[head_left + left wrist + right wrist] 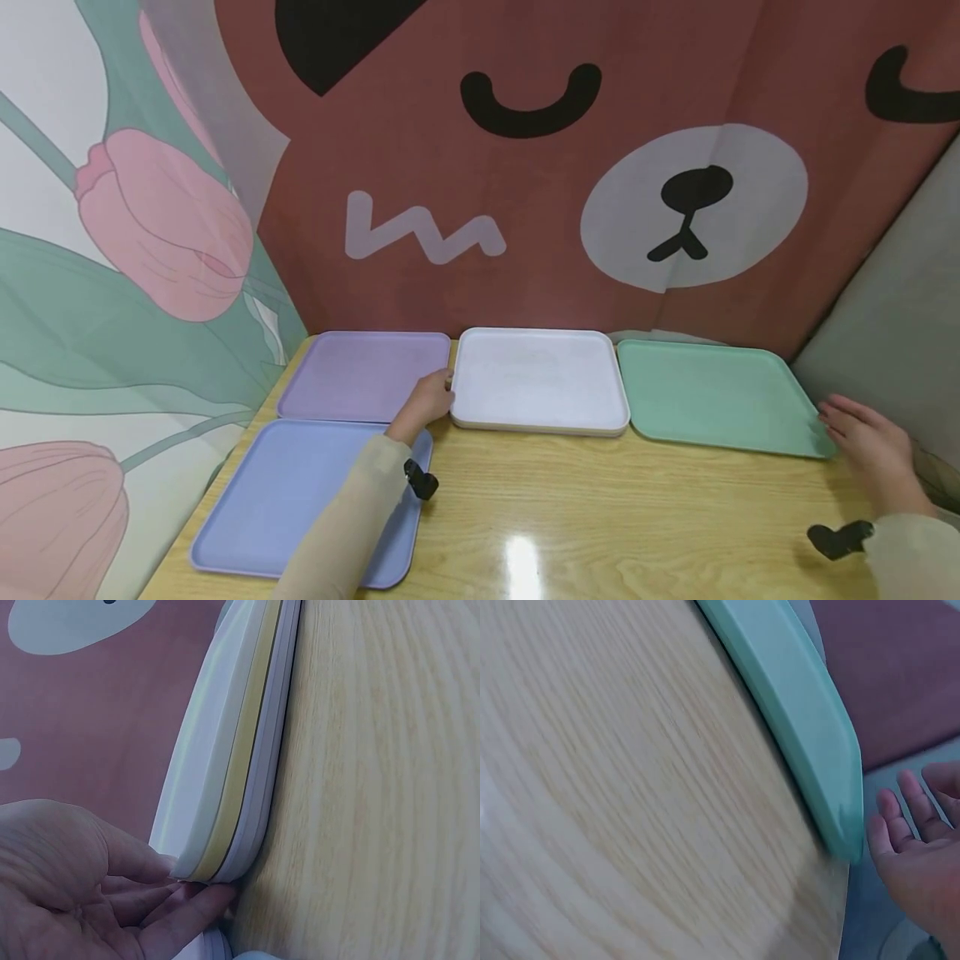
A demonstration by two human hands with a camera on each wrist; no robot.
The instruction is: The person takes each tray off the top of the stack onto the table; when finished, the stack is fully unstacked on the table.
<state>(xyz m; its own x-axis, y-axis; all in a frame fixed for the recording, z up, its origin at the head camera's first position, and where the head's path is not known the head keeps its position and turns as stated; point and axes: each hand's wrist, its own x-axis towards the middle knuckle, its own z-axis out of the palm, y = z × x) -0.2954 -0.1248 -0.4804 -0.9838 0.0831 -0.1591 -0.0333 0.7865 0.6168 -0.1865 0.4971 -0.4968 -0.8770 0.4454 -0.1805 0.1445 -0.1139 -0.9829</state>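
Evidently, the near left corner of the pile of trays (pixel 238 817) is pinched by the left hand (pixel 431 398), its fingers bent and its thumb set at the top rim, perhaps because several edges can be reached there at once. Within the pile, a white tray (pixel 540 375) is laid uppermost, so that a yellow tray (pixel 232 799) below is shown only by its edge. The right hand (pixel 873 446) is held loosely spread and empty, just beside the right end of the green tray (pixel 712 396); whether that rim is touched cannot be told. Beyond, a purple tray (pixel 360 375) and a blue tray (pixel 300 492) are set flat on the table (pixel 570 508), probably side by side to be reached separately
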